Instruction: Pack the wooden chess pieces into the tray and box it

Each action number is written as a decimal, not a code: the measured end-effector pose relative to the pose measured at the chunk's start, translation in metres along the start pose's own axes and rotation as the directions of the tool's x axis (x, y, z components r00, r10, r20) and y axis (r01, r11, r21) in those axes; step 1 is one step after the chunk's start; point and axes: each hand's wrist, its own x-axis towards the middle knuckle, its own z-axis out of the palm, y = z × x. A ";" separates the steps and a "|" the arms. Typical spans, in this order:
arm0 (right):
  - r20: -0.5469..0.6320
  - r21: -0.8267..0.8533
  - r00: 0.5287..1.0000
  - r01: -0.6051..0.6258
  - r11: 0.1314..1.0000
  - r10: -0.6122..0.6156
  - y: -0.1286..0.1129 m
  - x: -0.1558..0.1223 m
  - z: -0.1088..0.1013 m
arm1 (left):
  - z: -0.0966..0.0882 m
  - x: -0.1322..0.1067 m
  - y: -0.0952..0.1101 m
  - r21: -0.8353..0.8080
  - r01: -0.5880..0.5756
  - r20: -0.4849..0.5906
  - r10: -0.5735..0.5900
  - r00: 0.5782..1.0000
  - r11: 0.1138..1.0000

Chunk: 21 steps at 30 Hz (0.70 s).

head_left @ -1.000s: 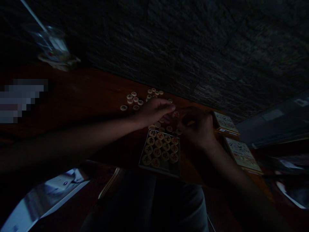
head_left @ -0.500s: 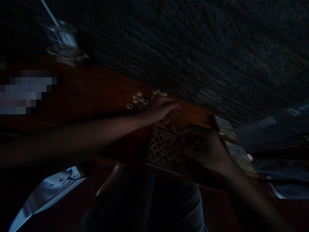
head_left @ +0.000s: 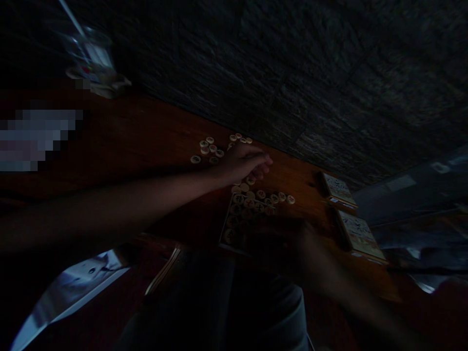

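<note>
The scene is very dark. My left hand [head_left: 245,163] rests knuckles up on the wooden table [head_left: 146,141], fingers curled over loose round game pieces [head_left: 208,148] with black and red characters. Whether it holds one is hidden. Just below it lies a shallow box [head_left: 225,229] with several of the same pieces in rows. My right hand [head_left: 281,243] hovers over the box's near right part as a dark, motion-smeared shape; its fingers cannot be made out. More loose pieces [head_left: 281,197] lie in a short row beyond the box.
A glass with a straw [head_left: 93,61] stands at the table's far left. Two flat printed boxes [head_left: 338,190] [head_left: 360,234] lie at the right. A dark stone wall [head_left: 292,73] runs behind the table. My lap is below the table edge.
My right hand has pulled back toward me, from beside the loose pieces to over the box's near side, uncovering a short row of pieces. My left hand has hardly moved.
</note>
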 end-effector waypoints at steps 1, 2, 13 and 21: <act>0.010 -0.001 1.000 0.004 1.000 -0.004 0.000 0.000 0.000 | 0.000 0.000 0.000 0.005 0.003 -0.002 -0.003 1.000 1.000; 0.020 -0.001 1.000 0.011 1.000 -0.011 0.000 0.000 0.001 | 0.000 0.000 0.000 0.010 0.005 -0.005 -0.005 1.000 1.000; -0.030 -0.040 0.997 0.073 0.997 -0.074 0.004 -0.011 -0.012 | -0.001 0.000 0.002 0.038 0.003 -0.012 -0.003 1.000 0.999; -0.452 0.045 0.867 -0.214 0.976 0.211 0.060 0.028 -0.076 | -0.020 0.009 0.005 0.264 -0.197 -0.173 0.247 0.953 0.944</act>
